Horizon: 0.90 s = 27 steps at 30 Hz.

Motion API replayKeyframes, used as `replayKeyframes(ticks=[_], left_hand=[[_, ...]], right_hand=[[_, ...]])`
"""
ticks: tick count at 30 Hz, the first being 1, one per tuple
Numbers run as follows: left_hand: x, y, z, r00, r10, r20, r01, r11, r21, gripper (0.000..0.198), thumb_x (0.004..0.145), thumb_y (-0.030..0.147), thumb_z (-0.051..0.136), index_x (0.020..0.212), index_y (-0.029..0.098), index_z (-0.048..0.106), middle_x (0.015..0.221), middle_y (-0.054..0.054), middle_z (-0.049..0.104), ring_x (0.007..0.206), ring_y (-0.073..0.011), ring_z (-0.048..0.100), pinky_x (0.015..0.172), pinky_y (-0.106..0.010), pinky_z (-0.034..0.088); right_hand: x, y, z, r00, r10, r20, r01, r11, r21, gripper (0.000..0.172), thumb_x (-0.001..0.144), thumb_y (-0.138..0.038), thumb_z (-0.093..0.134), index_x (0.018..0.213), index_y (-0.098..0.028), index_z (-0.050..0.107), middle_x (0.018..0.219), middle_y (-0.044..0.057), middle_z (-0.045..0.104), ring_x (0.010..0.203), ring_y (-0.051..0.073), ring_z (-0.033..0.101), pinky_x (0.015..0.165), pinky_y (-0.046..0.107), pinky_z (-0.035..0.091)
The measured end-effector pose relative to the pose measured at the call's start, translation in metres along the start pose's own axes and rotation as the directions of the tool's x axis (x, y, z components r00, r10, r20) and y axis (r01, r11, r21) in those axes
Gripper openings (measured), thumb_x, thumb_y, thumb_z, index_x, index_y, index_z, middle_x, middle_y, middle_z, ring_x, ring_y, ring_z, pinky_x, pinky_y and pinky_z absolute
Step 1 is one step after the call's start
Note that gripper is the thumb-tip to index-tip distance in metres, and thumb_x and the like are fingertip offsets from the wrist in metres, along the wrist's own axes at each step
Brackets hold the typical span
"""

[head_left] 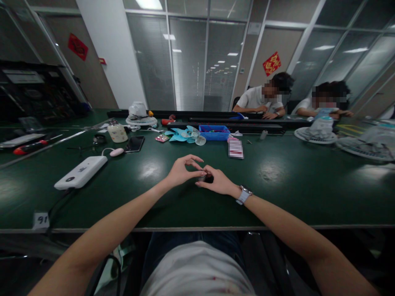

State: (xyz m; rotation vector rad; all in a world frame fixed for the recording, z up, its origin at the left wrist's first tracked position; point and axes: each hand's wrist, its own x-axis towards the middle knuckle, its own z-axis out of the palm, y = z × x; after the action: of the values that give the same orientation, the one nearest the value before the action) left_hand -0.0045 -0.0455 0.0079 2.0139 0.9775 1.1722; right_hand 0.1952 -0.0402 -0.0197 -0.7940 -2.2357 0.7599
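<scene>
Both my hands meet over the middle of the green table around a small grey cylindrical part (201, 177), whose exact kind I cannot make out. My right hand (219, 181), with a watch (244, 195) at the wrist, grips it between thumb and fingers. My left hand (182, 170) comes in from the other side, its thumb and a finger closed at the top of the part, the index finger stretched out above. Beyond the hands lie light-blue fan blades (180, 135) and a blue bin (212, 132) with small things inside.
On the left are a white power strip (82, 172), a phone (135, 144) and a cream bottle (117, 132). A pink-and-white packet (235, 149) lies past my right hand. White fan parts (317, 133) stand at the right. Two people (261, 98) sit across the table.
</scene>
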Motion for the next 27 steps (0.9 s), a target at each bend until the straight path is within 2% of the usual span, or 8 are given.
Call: replayKeyframes(ticks=[7, 11, 15, 18, 21, 27], left_hand=[[0.0021, 0.0016, -0.0089, 0.995, -0.042, 0.091, 0.046, 0.998, -0.043, 0.046, 0.071, 0.029, 0.082, 0.11, 0.015, 0.063, 0.082, -0.005, 0.077, 0.084, -0.0234, 0.073, 0.084, -0.037, 0.054], [0.0026, 0.0015, -0.0103, 0.994, -0.043, 0.099, 0.048, 0.998, -0.045, 0.044, 0.074, 0.026, 0.079, 0.113, 0.014, 0.062, 0.083, -0.006, 0.077, 0.084, -0.0234, 0.073, 0.084, -0.037, 0.054], [0.0016, 0.0016, -0.0082, 0.992, 0.003, 0.123, 0.005, 0.998, -0.066, 0.05, 0.078, 0.024, 0.076, 0.123, 0.014, 0.057, 0.097, -0.01, 0.077, 0.095, -0.0247, 0.072, 0.091, -0.04, 0.052], [0.0008, 0.0026, -0.0069, 0.984, -0.003, 0.18, 0.029, 0.99, -0.14, 0.053, 0.081, 0.023, 0.073, 0.129, 0.015, 0.054, 0.105, -0.011, 0.076, 0.103, -0.0255, 0.07, 0.094, -0.041, 0.051], [0.001, 0.0035, -0.0067, 0.98, -0.018, 0.196, 0.049, 0.987, -0.154, 0.053, 0.079, 0.022, 0.074, 0.128, 0.014, 0.055, 0.1, -0.011, 0.077, 0.099, -0.0252, 0.072, 0.092, -0.039, 0.053], [0.0022, 0.0024, -0.0093, 0.986, -0.019, 0.163, 0.036, 0.994, -0.107, 0.051, 0.073, 0.027, 0.081, 0.118, 0.013, 0.06, 0.088, -0.009, 0.078, 0.09, -0.0251, 0.074, 0.089, -0.038, 0.054]], right_hand=[[0.0002, -0.0013, -0.0003, 1.0, 0.014, -0.011, -0.015, 0.999, -0.03, 0.033, 0.079, -0.043, 0.073, 0.094, -0.021, 0.054, 0.083, 0.001, 0.065, 0.073, 0.017, 0.063, 0.066, 0.029, 0.049], [0.0001, -0.001, -0.0003, 1.0, 0.012, -0.004, -0.012, 1.0, -0.01, 0.032, 0.079, -0.042, 0.073, 0.094, -0.02, 0.053, 0.086, 0.001, 0.066, 0.075, 0.017, 0.063, 0.068, 0.029, 0.05], [0.0003, 0.0003, 0.0005, 1.0, 0.001, -0.009, -0.001, 1.0, -0.009, 0.035, 0.079, -0.042, 0.073, 0.098, -0.019, 0.054, 0.09, 0.003, 0.066, 0.077, 0.018, 0.065, 0.07, 0.03, 0.051], [0.0005, 0.0006, 0.0008, 1.0, -0.001, -0.005, 0.001, 1.0, -0.003, 0.037, 0.08, -0.04, 0.073, 0.103, -0.019, 0.054, 0.094, 0.005, 0.067, 0.08, 0.019, 0.066, 0.071, 0.031, 0.052], [0.0006, 0.0007, 0.0008, 1.0, -0.008, -0.007, 0.008, 1.0, -0.012, 0.035, 0.08, -0.041, 0.072, 0.101, -0.019, 0.054, 0.091, 0.004, 0.067, 0.079, 0.019, 0.066, 0.071, 0.031, 0.051], [0.0001, 0.003, 0.0013, 1.0, -0.008, -0.009, 0.008, 1.0, -0.024, 0.035, 0.08, -0.044, 0.072, 0.097, -0.02, 0.054, 0.086, 0.001, 0.067, 0.076, 0.018, 0.066, 0.068, 0.03, 0.05]])
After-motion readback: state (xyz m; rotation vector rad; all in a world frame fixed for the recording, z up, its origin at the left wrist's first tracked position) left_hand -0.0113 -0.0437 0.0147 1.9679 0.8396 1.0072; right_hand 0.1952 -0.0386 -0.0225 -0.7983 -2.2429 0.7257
